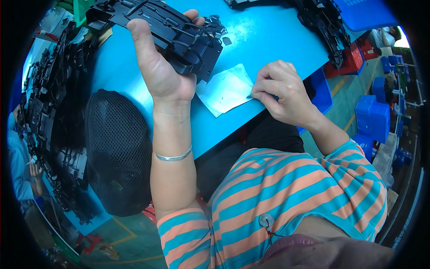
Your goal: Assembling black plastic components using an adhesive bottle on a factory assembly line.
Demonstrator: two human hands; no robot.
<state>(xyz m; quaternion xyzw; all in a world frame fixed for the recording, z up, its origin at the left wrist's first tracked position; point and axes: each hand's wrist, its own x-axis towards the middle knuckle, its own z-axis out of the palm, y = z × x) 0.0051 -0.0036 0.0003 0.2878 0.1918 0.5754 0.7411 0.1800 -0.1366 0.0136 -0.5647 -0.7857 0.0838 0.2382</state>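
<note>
My left hand (163, 74) is closed around a black moulded plastic part (179, 33) with ribs and slots, held up over the blue table (260, 40). The thumb presses its near side and fingertips show beyond its far side. My right hand (286, 89) is in a pinch at the right edge of a pale, glossy sheet or flat bag (224, 92). A tiny dark bit shows at the fingertips, too small to name. Several small dark pieces (217, 27) lie on the table just past the held part.
Black plastic parts (53, 103) are heaped along the left, beside a black mesh item (118, 143). More black parts (324, 27) lie at the far right edge. Blue bins (371, 114) and a red bin (347, 60) stand to the right. Another person's hand (36, 170) shows far left.
</note>
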